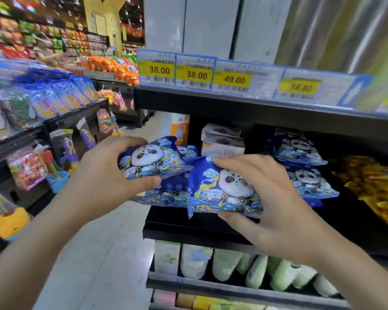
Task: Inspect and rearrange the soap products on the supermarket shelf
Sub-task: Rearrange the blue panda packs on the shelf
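— What do we hold at this moment?

— Our left hand grips one blue panda packet, fingers curled over its top edge and thumb pressed under its lower edge. It is lifted at the left end of the black shelf, a little tilted. Our right hand grips a second panda packet, fingers on top and thumb below, near the front edge of the same shelf.

— And where are the other soap products?

— Below and between our two packets we see another blue packet lying flat on the shelf. More to the right, two panda packets lie one above the other as a stack. Behind, toward the back of the shelf, two white boxes stand one on the other. At the right end there are yellow packets.

— What is above us?

— On the edge of the upper shelf we read yellow price tags: 38.00, 38.00, 49.00; the fourth one is blurred. On the shelf below stand pale green and white packs.
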The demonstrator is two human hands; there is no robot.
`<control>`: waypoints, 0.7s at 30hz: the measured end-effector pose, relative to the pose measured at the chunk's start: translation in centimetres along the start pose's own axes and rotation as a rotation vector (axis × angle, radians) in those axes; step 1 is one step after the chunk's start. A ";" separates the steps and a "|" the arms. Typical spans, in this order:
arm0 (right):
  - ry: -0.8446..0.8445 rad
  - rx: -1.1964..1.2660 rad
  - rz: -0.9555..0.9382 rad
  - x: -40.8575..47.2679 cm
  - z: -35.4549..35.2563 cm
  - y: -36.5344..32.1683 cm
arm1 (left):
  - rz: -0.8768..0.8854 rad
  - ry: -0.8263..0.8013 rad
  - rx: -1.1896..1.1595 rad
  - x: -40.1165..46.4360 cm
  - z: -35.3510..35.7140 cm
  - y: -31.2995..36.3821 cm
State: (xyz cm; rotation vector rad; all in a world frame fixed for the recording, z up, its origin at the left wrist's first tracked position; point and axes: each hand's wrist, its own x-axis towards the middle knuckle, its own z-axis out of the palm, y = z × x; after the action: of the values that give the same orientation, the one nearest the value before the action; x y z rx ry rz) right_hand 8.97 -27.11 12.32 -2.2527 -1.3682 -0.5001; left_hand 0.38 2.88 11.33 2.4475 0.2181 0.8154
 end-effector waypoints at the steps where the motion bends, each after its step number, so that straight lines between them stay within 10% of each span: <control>1: 0.005 0.013 0.006 -1.1 -0.6 0.6 | -0.005 0.010 0.003 -0.9 0.1 0.9; 21: -0.071 -0.092 0.246 -5.5 -10.2 22.7 | 0.220 -0.238 0.097 -3.4 24.3 20.3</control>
State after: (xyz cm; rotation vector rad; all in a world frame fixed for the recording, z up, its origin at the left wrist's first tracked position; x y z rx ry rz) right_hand 26.16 -45.92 13.60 -2.4921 -1.0984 -0.4093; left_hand 11.74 -26.08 4.41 2.6655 -0.1046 0.6060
